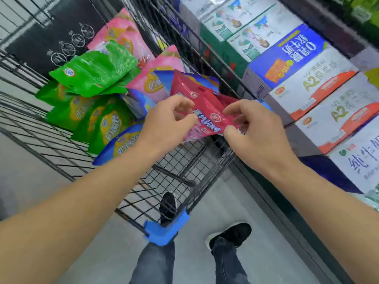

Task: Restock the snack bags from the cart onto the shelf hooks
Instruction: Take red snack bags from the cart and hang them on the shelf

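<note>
- While you stood at the black wire cart [67, 152], your left hand [168, 124] and right hand [256, 130] pinched a glossy red snack bag [207, 105] above its basket.
- Its long axis ran up-left to down-right.

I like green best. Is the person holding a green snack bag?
No, both the left hand and the right hand grip red bags; the green bags lie in the cart.

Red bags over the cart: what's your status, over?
Left hand and right hand both pinching red snack bags above cart. Shelf hooks not in view. Nothing blocking.
</note>
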Motion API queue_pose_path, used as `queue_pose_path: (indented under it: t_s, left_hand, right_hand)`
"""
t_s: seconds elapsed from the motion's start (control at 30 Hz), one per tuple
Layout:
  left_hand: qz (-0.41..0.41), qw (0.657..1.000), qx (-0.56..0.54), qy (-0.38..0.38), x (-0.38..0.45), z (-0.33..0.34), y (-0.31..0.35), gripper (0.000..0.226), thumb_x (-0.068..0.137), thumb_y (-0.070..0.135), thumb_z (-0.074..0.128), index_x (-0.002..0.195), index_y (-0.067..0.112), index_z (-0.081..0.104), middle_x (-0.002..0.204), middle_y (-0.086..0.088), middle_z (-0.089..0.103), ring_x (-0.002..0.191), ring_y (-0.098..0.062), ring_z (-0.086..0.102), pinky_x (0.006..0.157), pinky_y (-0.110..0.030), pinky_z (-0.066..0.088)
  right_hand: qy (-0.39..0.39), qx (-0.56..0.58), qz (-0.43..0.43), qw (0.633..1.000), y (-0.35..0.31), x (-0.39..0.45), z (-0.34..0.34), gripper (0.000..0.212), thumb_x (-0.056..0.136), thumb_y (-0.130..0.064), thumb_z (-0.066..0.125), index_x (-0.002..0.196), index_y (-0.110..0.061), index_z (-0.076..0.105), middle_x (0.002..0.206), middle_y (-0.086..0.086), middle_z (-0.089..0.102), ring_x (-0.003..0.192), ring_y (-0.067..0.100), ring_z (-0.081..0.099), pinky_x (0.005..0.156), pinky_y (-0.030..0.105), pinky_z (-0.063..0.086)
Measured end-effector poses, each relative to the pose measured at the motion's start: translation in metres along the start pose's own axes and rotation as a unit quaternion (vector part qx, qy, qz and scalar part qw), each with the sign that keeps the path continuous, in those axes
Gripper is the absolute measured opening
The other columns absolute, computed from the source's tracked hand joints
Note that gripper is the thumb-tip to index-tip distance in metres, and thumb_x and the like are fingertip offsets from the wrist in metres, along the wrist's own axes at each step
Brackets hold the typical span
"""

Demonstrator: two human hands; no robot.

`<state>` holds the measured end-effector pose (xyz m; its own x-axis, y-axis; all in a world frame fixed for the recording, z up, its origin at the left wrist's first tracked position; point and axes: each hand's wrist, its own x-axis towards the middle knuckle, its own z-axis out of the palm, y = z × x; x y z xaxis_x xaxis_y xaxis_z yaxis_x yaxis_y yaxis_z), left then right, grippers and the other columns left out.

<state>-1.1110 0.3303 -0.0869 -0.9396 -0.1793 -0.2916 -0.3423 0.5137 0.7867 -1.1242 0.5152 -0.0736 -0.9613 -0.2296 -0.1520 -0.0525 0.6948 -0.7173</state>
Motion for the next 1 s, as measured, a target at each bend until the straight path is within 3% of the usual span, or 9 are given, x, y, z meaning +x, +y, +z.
queue_pose_path:
  t_s: [0.1,0.2,0.37,0.53,0.67,0.77,0.83,0.93,1.0]
  left_hand:
    - [0.000,1.000,0.014,0.006,0.008,-0.034,-0.039,0.018,0.079,0.023,0.068,0.094,0.032,0.065,0.092,0.012,0.070,0.082,-0.004,0.067,0.087,-0.026,0.053]
    - [0.001,1.000,0.015,-0.007,0.019,-0.055,-0.065,0.018,0.074,0.032,0.064,0.091,0.036,0.063,0.090,0.015,0.070,0.077,0.001,0.066,0.083,-0.024,0.052]
    - [0.010,1.000,0.010,-0.028,0.039,-0.060,-0.089,0.018,0.082,0.021,0.069,0.096,0.031,0.064,0.090,0.017,0.067,0.074,0.005,0.062,0.075,-0.014,0.046]
    - [0.035,0.998,0.000,-0.054,0.050,-0.054,-0.088,0.021,0.080,0.018,0.070,0.100,0.024,0.066,0.093,0.010,0.066,0.071,0.001,0.061,0.072,-0.008,0.043]
    - [0.068,0.996,0.024,-0.059,0.054,-0.051,-0.084,0.024,0.079,0.022,0.072,0.103,0.022,0.067,0.097,0.011,0.066,0.069,0.000,0.060,0.076,-0.015,0.043]
    - [0.129,0.987,0.079,-0.051,0.057,-0.048,-0.079,0.039,0.076,0.032,0.072,0.112,0.019,0.066,0.105,0.006,0.068,0.090,-0.013,0.063,0.087,-0.025,0.044]
    - [0.166,0.974,0.136,-0.068,0.060,-0.040,-0.074,0.050,0.074,0.038,0.067,0.119,0.018,0.064,0.110,0.001,0.068,0.102,-0.020,0.060,0.088,-0.030,0.043]
    - [0.163,0.976,0.106,-0.098,0.064,-0.027,-0.063,0.029,0.084,0.031,0.063,0.111,0.020,0.068,0.088,0.005,0.068,0.090,-0.020,0.062,0.075,-0.031,0.044]
    - [0.154,0.983,0.068,-0.079,0.067,-0.020,-0.056,0.011,0.093,0.023,0.059,0.085,0.018,0.066,0.065,0.010,0.054,0.070,-0.013,0.053,0.062,-0.026,0.032]
  right_hand:
    - [-0.053,-0.078,0.066,0.993,-0.017,0.026,0.038,0.045,0.081,-0.021,0.061,0.125,-0.017,0.059,0.123,0.003,0.064,0.112,0.024,0.058,0.098,0.040,0.046]
    - [-0.076,-0.117,0.139,0.980,-0.015,0.056,0.067,0.055,0.077,-0.029,0.063,0.129,-0.016,0.052,0.128,0.010,0.058,0.114,0.033,0.058,0.095,0.043,0.048]
    - [0.016,-0.109,0.202,0.973,-0.001,0.079,0.093,0.056,0.077,-0.022,0.063,0.130,-0.011,0.048,0.130,0.013,0.050,0.114,0.032,0.054,0.090,0.039,0.044]
    - [0.064,-0.154,0.129,0.978,0.005,0.081,0.102,0.029,0.086,-0.017,0.060,0.114,-0.011,0.067,0.113,0.014,0.061,0.103,0.033,0.058,0.086,0.034,0.042]
    - [0.110,-0.059,0.087,0.988,-0.007,0.075,0.098,0.018,0.085,-0.016,0.066,0.098,-0.019,0.078,0.096,-0.002,0.073,0.093,0.016,0.066,0.089,0.028,0.048]
    - [0.132,-0.011,0.044,0.990,-0.022,0.070,0.086,0.017,0.083,-0.014,0.065,0.091,-0.024,0.076,0.087,-0.010,0.068,0.085,0.006,0.063,0.084,0.028,0.050]
    - [0.135,0.009,0.017,0.991,-0.033,0.065,0.073,0.018,0.083,-0.012,0.064,0.088,-0.027,0.073,0.083,-0.018,0.064,0.080,-0.001,0.060,0.078,0.019,0.046]
    - [0.159,0.039,0.002,0.986,-0.046,0.061,0.052,0.018,0.083,-0.008,0.064,0.086,-0.025,0.072,0.081,-0.020,0.063,0.075,-0.006,0.059,0.072,0.010,0.041]
    - [0.186,0.065,0.003,0.980,-0.049,0.062,0.041,0.016,0.084,-0.010,0.063,0.088,-0.022,0.072,0.080,-0.016,0.065,0.071,-0.005,0.058,0.069,0.010,0.041]
